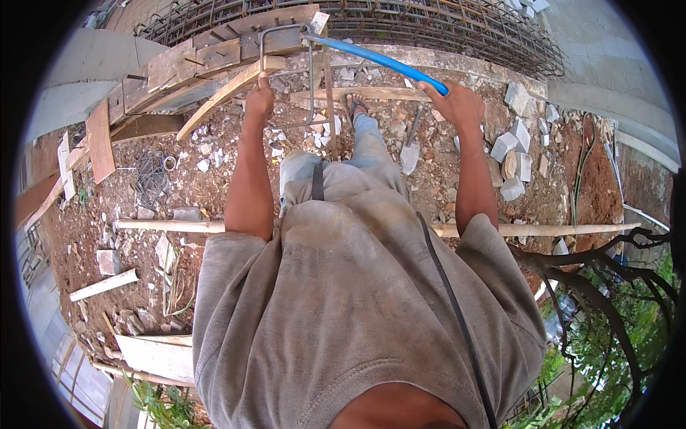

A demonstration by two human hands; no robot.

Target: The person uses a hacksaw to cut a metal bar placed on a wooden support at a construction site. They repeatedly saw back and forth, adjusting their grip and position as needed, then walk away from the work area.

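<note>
My left hand [259,102] is closed around one side of a bent steel rebar stirrup [311,82], a rectangular loop of thin rod. The loop's upper end lies at a wooden bench [219,54] studded with upright metal pegs. My right hand [456,106] grips the end of a rebar bending bar with a blue sleeve [379,58]. This bar slants up and left, and its metal head meets the stirrup's upper right corner beside the pegs. Whether the head is hooked over the rod is too small to tell.
A long rebar cage [443,28] lies beyond the bench. Rubble surrounds my feet, with a trowel [410,154] to the right of my leg and white broken blocks [511,146] farther right. Tangled wire [151,179] lies left; a pole [572,229] crosses behind me near branches [593,289].
</note>
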